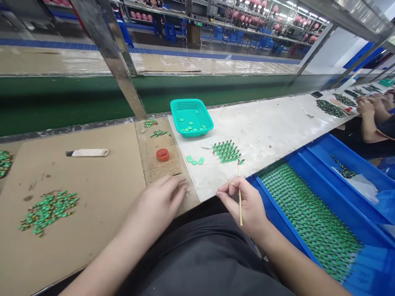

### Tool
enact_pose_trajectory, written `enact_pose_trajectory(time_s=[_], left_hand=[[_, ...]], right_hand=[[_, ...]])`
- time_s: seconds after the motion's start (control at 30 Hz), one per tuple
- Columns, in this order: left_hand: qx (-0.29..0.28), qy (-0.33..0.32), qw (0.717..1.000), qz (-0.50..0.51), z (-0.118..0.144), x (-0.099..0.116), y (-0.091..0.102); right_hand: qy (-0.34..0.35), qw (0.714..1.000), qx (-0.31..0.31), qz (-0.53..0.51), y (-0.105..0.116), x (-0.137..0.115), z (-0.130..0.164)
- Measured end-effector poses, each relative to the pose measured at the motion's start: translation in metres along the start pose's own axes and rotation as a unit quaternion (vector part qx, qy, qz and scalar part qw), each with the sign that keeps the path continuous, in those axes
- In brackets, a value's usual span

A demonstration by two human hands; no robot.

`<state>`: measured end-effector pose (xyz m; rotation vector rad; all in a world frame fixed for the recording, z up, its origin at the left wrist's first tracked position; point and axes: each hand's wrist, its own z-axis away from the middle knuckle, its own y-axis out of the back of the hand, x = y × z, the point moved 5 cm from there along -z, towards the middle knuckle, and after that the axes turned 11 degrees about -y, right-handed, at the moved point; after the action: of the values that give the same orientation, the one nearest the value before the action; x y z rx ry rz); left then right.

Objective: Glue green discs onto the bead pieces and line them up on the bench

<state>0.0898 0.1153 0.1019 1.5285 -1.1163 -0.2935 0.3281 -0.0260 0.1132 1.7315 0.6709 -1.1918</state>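
In my right hand (247, 201) is a thin wooden-handled brush (240, 209), held between thumb and fingers with its dark tip pointing away from me. Just beyond that tip stand rows of small green pieces with dark upright tops (226, 151) on the white surface. My left hand (166, 193) is curled at the edge of the brown cardboard, fingertips together; whatever they may hold is hidden. Several flat green discs (194, 160) lie between the two hands, farther out. A red round cap (162, 154) sits beyond my left hand, next to a patch of rough, textured cardboard (163, 169).
A turquoise basket (191, 133) with green discs stands at the back. Small green-and-gold parts (51, 209) are heaped on the left cardboard, near a white cloth-wrapped stick (89, 153). Blue bins (280, 222) at right hold rows of green pieces. A co-worker's hands (370, 105) are far right.
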Motion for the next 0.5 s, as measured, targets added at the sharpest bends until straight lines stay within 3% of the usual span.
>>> enact_pose_trajectory(time_s=[0.13, 0.23, 0.37, 0.5], left_hand=[[-0.045, 0.005, 0.998, -0.038, -0.081, 0.003, -0.019], [-0.076, -0.003, 0.996, -0.057, -0.112, 0.002, -0.028], [-0.087, -0.009, 0.993, -0.074, -0.119, 0.006, -0.032], [-0.077, -0.029, 0.994, -0.075, -0.098, 0.011, -0.028]], right_hand=[[-0.014, 1.000, 0.010, -0.016, 0.002, -0.003, -0.002], [0.010, 1.000, 0.019, 0.007, 0.009, -0.003, -0.002], [0.039, 0.999, 0.000, 0.017, 0.016, 0.003, -0.001], [0.042, 0.999, -0.009, 0.017, 0.020, 0.010, -0.002]])
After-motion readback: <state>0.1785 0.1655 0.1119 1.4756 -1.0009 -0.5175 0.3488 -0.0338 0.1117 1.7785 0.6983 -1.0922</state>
